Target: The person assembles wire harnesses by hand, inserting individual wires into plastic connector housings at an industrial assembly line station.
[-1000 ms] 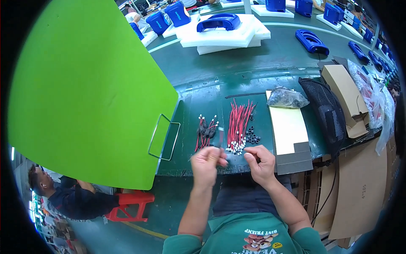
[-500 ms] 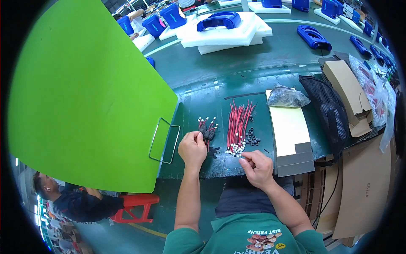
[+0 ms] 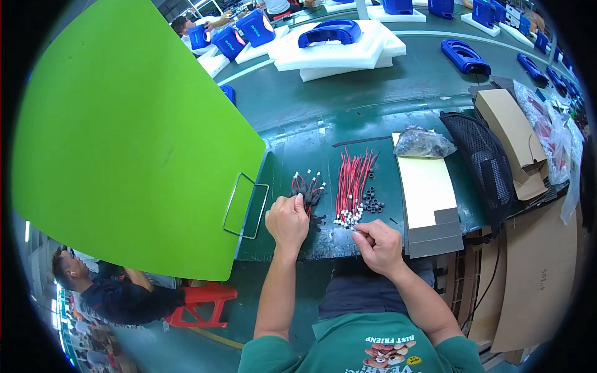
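My left hand (image 3: 288, 222) is closed in a fist, its thumb at the near edge of a small heap of red-and-black wires (image 3: 306, 188) with white connectors and dark sleeves. Whatever its fingers hold is hidden. To the right lies a bundle of red wires (image 3: 353, 180), spread lengthwise, with white connectors (image 3: 349, 216) at the near end. My right hand (image 3: 379, 245) is pinched at those connectors; what is between thumb and forefinger is too small to make out. Several small black ring-shaped caps (image 3: 373, 203) lie beside the bundle.
A large green panel (image 3: 137, 143) with a wire handle (image 3: 247, 205) rises at left. On the right are a clear bag of dark parts (image 3: 424, 143), a cardboard strip (image 3: 425, 193), a black mesh bag (image 3: 479, 161) and cartons (image 3: 511, 140). Blue housings (image 3: 463, 57) and white foam (image 3: 339, 53) stand behind. A person sits lower left.
The view has shifted slightly, so the table and panel sit a little differently in it. Both hands keep nearly the same pose and place by the wires.
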`<state>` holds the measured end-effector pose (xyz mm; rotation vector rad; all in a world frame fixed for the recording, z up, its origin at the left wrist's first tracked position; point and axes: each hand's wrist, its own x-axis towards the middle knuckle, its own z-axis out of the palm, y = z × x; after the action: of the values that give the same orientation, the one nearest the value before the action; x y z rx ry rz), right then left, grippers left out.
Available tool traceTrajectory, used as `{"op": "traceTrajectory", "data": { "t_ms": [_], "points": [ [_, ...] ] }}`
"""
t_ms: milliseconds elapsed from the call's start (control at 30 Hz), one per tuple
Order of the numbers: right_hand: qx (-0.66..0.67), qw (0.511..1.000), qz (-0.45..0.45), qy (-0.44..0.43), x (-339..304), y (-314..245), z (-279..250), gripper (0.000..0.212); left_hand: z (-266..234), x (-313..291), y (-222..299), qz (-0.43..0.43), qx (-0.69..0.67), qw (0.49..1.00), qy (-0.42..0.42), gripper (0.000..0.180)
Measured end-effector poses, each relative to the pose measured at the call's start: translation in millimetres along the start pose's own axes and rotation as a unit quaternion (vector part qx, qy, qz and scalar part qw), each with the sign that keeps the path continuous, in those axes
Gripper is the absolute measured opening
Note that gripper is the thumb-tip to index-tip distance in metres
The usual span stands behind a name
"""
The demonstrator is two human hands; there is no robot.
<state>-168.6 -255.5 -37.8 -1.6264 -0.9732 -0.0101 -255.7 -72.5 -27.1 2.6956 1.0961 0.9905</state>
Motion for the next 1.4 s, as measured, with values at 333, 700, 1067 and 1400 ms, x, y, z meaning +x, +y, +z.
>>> {"op": "traceTrajectory", "data": {
  "t_ms": [333,700,1067,1400],
  "points": [
    [-0.019,1.0,-0.007,-0.006,-2,-1,2,0.008,-4,-7,-2,-0.061,-0.094,0.994,-0.008,0.015],
    [-0.006,1.0,-0.012,-0.007,-2,1,4,0.008,-22,-30,19,-0.035,-0.341,0.938,-0.053,0.01],
    [0.002,1.0,0.007,-0.002,-3,1,3,0.007,-9,-34,28,0.035,-0.255,0.955,-0.146,0.012],
    [0.003,1.0,0.015,-0.012,-5,0,-2,0.008,-30,-45,31,0.024,-0.301,0.948,-0.097,0.007]
  ]
}}
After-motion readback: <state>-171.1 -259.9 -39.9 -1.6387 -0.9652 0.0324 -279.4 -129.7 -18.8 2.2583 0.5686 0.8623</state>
